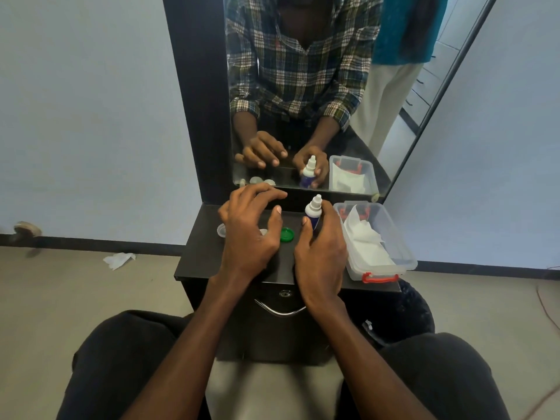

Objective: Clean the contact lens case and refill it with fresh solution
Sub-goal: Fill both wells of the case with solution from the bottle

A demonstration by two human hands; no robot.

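Right hand [321, 247] grip wraps the bottle [313, 212], left hand [248, 225] splayed, released, over the case [222, 230]; risk: knocking the green cap [286, 234] off the table [303, 268].

Hands [248, 234]: two
Solution bottle [313, 212]: one
Green cap [286, 234]: one
Clear plastic box [403, 256]: one
Crumpled tissue on floor [118, 259]: one

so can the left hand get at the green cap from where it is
Probably yes. The green cap lies uncovered on the dark tabletop, just beside the left hand's thumb, with nothing between them. The right hand holds the solution bottle off to the side.
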